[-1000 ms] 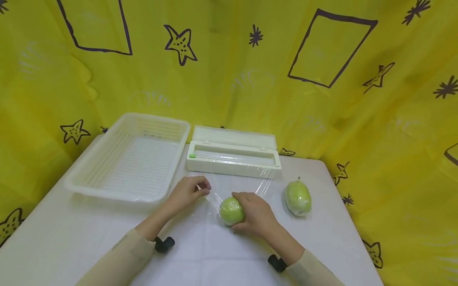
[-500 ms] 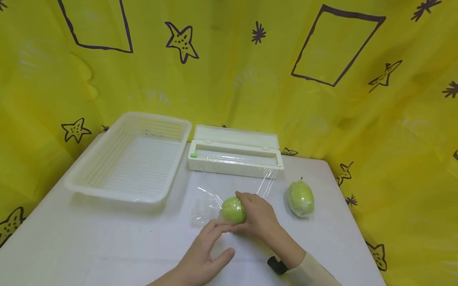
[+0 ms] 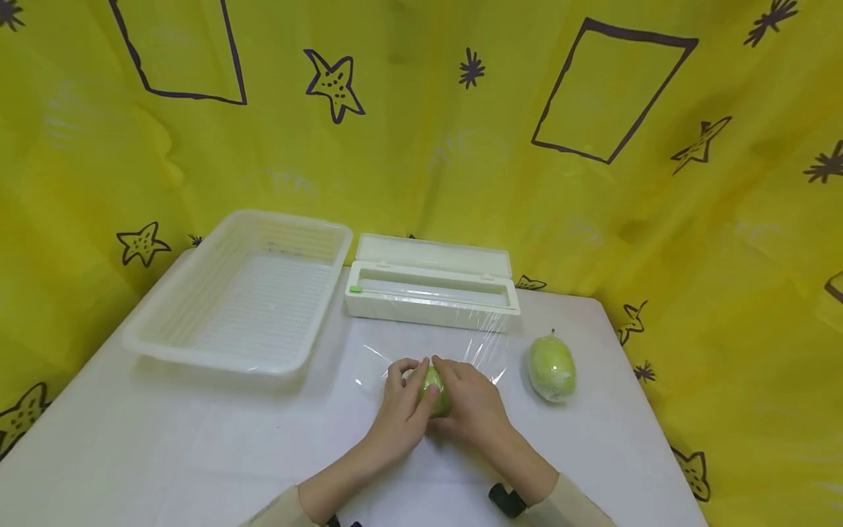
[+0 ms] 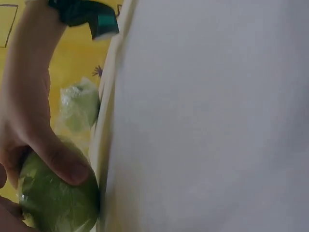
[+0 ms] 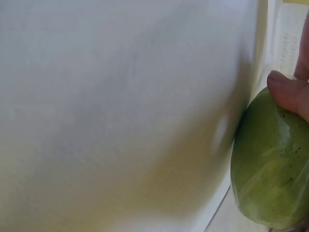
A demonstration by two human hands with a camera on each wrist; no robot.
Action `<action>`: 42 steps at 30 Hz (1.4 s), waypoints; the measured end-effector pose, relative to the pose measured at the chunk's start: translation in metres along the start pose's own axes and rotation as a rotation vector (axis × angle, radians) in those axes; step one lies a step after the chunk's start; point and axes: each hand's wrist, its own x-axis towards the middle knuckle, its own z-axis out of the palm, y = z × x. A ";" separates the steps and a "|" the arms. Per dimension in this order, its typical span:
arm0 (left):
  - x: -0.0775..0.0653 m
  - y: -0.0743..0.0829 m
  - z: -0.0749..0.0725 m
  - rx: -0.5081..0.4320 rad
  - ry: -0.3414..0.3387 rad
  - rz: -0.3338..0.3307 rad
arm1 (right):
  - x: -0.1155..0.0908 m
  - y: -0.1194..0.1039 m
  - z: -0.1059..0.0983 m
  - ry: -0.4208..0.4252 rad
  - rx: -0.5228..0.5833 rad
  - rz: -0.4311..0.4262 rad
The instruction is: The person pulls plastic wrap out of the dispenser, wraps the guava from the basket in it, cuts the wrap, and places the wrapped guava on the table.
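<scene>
A pale green oval fruit (image 3: 443, 402), covered in clear film, lies on the white table between both hands. My right hand (image 3: 476, 405) grips it from the right, its thumb across the film in the left wrist view. From the left, my left hand (image 3: 397, 416) holds the same fruit with fingers curled over it and thumb against its near side. In the right wrist view, the film shows creased over the speckled skin of the fruit (image 5: 270, 169). Cling film (image 3: 487, 350) stretches from the dispenser (image 3: 431, 313) toward the fruit, partly hidden by the hands.
A second green fruit with a stem, wrapped in film (image 3: 552, 369), stands on the right. A white perforated plastic basket (image 3: 211, 362) sits at the left. The dispenser's lid (image 3: 435, 252) is raised at the back, before a yellow patterned curtain (image 3: 395, 168).
My left hand lets go of the film's left edge, comes round in front of the fruit, then takes hold of its left side. The right hand stays on the fruit.
</scene>
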 end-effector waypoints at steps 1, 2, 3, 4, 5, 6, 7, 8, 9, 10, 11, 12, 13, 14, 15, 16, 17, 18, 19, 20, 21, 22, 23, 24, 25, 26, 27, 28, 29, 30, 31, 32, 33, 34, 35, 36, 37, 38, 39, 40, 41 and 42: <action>0.004 -0.001 0.000 0.025 0.005 0.015 | 0.000 -0.001 0.001 0.008 -0.003 -0.008; 0.008 -0.002 0.001 0.054 0.010 0.030 | 0.000 -0.002 0.001 0.016 -0.006 -0.017; 0.012 -0.003 0.001 0.091 0.010 0.045 | -0.001 -0.002 0.002 0.022 -0.013 -0.023; 0.016 -0.004 0.001 0.125 0.008 0.059 | -0.001 -0.003 0.003 0.026 -0.021 -0.023; 0.019 -0.005 0.001 0.157 0.001 0.072 | -0.002 -0.003 0.004 0.028 -0.023 -0.022; 0.021 -0.006 0.001 0.187 -0.007 0.087 | -0.002 -0.003 0.005 0.030 -0.027 -0.018; 0.024 -0.007 0.000 0.201 -0.012 0.099 | -0.003 -0.004 0.006 0.033 -0.031 -0.010; 0.025 -0.007 0.000 0.205 -0.016 0.103 | -0.004 -0.003 0.007 0.038 -0.032 -0.003; 0.027 -0.008 0.000 0.204 -0.021 0.098 | -0.005 -0.003 0.008 0.042 -0.034 0.003; 0.029 -0.007 0.000 0.193 -0.019 0.088 | -0.006 -0.003 0.008 0.047 -0.032 0.006; 0.031 -0.007 0.000 0.179 -0.014 0.077 | -0.006 -0.003 0.008 0.051 -0.029 0.003; 0.033 -0.007 0.001 0.161 -0.006 0.067 | -0.006 -0.002 0.008 0.050 -0.028 0.000; 0.034 -0.007 0.001 0.147 0.007 0.050 | -0.006 -0.002 0.008 0.048 -0.021 -0.006; 0.035 -0.007 0.001 0.143 0.020 0.038 | -0.006 -0.002 0.007 0.042 -0.013 -0.013; 0.035 -0.007 0.001 0.152 0.031 0.034 | -0.005 -0.001 0.007 0.026 0.005 -0.017; 0.036 -0.007 0.002 0.162 0.038 0.039 | -0.005 0.000 0.006 0.000 0.036 -0.013; 0.036 -0.007 0.002 0.177 0.042 0.050 | -0.005 0.002 0.003 -0.030 0.080 -0.009; 0.035 -0.006 0.002 0.191 0.044 0.059 | -0.005 0.004 0.000 -0.055 0.123 -0.004; 0.035 -0.006 0.002 0.205 0.046 0.070 | -0.006 0.007 -0.004 -0.064 0.155 0.004; 0.035 -0.005 0.002 0.213 0.043 0.080 | -0.007 0.011 -0.009 -0.055 0.182 0.012; 0.034 -0.005 0.002 0.218 0.037 0.088 | -0.009 0.014 -0.014 -0.032 0.204 0.027; 0.034 -0.004 0.001 0.211 0.029 0.089 | -0.011 0.017 -0.019 0.012 0.227 0.043; 0.034 -0.004 0.000 0.204 0.024 0.089 | -0.015 0.019 -0.023 0.072 0.242 0.054; 0.033 -0.004 0.000 0.197 0.020 0.087 | -0.019 0.021 -0.025 0.134 0.242 0.065; 0.033 -0.005 0.000 0.188 0.017 0.084 | -0.023 0.021 -0.027 0.190 0.246 0.074; 0.033 -0.005 -0.001 0.183 0.014 0.079 | -0.028 0.021 -0.027 0.223 0.261 0.076; 0.032 -0.006 -0.001 0.182 0.014 0.076 | -0.032 0.020 -0.026 0.233 0.272 0.078; 0.032 -0.006 -0.001 0.180 0.016 0.078 | -0.036 0.019 -0.025 0.220 0.279 0.070; 0.032 -0.006 0.000 0.183 0.013 0.080 | -0.038 0.018 -0.024 0.180 0.273 0.058; 0.031 -0.006 0.000 0.189 0.013 0.088 | -0.040 0.016 -0.023 0.132 0.266 0.045; 0.030 -0.006 0.000 0.194 0.013 0.095 | -0.040 0.014 -0.021 0.086 0.257 0.031; 0.029 -0.006 0.001 0.200 0.014 0.104 | -0.039 0.013 -0.020 0.047 0.243 0.019; 0.028 -0.005 0.001 0.206 0.017 0.113 | -0.038 0.011 -0.020 0.020 0.220 0.013; 0.027 -0.005 0.002 0.210 0.017 0.125 | -0.036 0.010 -0.019 0.004 0.198 0.007; 0.025 -0.005 0.003 0.216 0.013 0.137 | -0.033 0.009 -0.019 -0.004 0.176 0.001; 0.024 -0.004 0.004 0.223 0.012 0.153 | -0.030 0.008 -0.019 -0.002 0.157 -0.004; 0.022 -0.004 0.005 0.232 0.013 0.165 | -0.027 0.008 -0.019 0.003 0.135 -0.012; 0.021 -0.003 0.006 0.241 0.014 0.174 | -0.024 0.008 -0.019 0.005 0.113 -0.017; 0.019 -0.003 0.007 0.253 0.016 0.183 | -0.022 0.009 -0.019 -0.001 0.093 -0.018; 0.018 -0.003 0.007 0.264 0.017 0.192 | -0.019 0.009 -0.019 -0.011 0.079 -0.020; 0.018 -0.003 0.007 0.272 0.017 0.199 | -0.016 0.010 -0.018 -0.020 0.070 -0.020; 0.017 -0.003 0.007 0.281 0.020 0.204 | -0.014 0.012 -0.019 -0.031 0.074 -0.012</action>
